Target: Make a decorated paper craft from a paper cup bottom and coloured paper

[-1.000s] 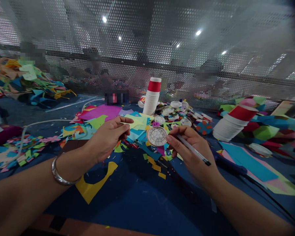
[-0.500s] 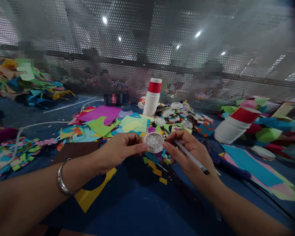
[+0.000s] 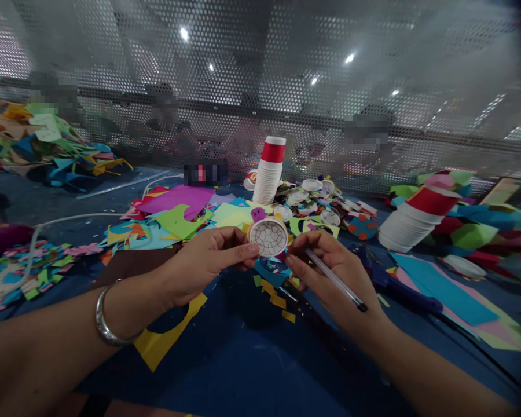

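Note:
Between thumb and fingers, my left hand (image 3: 219, 255) pinches a small round white disc (image 3: 268, 237) by its left edge. Black lines like a web or turtle-shell pattern are drawn on its face, and a purple paper piece (image 3: 257, 215) shows at its top. My right hand (image 3: 330, 272) is closed around a clear pen (image 3: 336, 281), whose black end points down toward the wrist. Its thumb and fingertip are close to the disc's right edge; whether they touch it I cannot tell. The pen's tip is hidden by the fingers.
Coloured paper sheets (image 3: 180, 202) and scraps lie behind my hands. Stacked paper cups (image 3: 269, 174) stand at the back; another stack (image 3: 417, 223) leans at right. A blue glue gun (image 3: 399, 289) with a black cord lies beside my right hand. Perforated metal panelling (image 3: 243, 69) rises behind.
The disc has moved slightly up and tilted, with my left hand still on it. My right fingertips have drawn a little away from its edge, keeping the pen.

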Tool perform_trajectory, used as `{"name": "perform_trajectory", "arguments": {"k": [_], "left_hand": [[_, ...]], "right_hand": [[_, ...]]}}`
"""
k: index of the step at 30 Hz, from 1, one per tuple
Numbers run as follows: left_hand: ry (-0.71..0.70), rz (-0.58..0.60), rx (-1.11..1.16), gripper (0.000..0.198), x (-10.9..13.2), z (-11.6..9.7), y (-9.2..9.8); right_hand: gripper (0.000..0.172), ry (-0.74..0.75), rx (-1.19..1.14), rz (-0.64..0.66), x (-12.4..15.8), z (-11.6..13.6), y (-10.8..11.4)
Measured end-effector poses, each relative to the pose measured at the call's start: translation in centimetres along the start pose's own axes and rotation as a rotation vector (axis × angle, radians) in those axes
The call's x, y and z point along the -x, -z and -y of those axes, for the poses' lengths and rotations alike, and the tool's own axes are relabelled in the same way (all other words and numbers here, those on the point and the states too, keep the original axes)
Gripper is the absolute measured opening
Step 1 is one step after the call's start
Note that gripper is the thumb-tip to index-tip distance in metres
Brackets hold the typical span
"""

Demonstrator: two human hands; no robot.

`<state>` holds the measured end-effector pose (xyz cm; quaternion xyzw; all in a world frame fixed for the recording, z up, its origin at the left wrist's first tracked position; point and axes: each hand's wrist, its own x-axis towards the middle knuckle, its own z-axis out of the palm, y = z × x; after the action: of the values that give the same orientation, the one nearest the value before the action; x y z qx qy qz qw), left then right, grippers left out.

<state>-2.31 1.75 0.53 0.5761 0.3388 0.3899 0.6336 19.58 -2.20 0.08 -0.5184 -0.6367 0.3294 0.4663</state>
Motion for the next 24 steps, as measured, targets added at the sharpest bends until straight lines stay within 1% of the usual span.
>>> {"name": "perform_trajectory", "arguments": {"k": [5,11,15,17,20,24], "left_hand": [[-0.013,-0.009,-0.060,0.022,-0.1,0.0,0.2],[0.017,0.073,-0.083,0.024,-0.2,0.2,0.3],[0.042,0.084,-0.134,0.026,-0.3,-0.2,0.6],[0.049,0.039,-0.140,0.029,-0.5,-0.3,1.0],[0.017,-0.058,-0.108,0.033,-1.0,-0.1,1.7],[-0.035,-0.161,-0.124,0.021,-1.6,0.3,2.3]], "right_hand": [[0.025,-0.011,-0.010,0.018,-0.1,0.1,-0.1],[0.022,0.024,0.047,0.011,-0.2,0.0,-0.3],[0.024,0.016,0.033,0.014,-0.3,-0.1,0.0],[0.024,0.025,0.041,0.000,-0.5,0.0,0.2],[0.022,0.069,0.063,-0.040,-0.6,0.1,0.6],[0.019,0.097,0.077,-0.048,-0.7,0.2,0.8]]}}
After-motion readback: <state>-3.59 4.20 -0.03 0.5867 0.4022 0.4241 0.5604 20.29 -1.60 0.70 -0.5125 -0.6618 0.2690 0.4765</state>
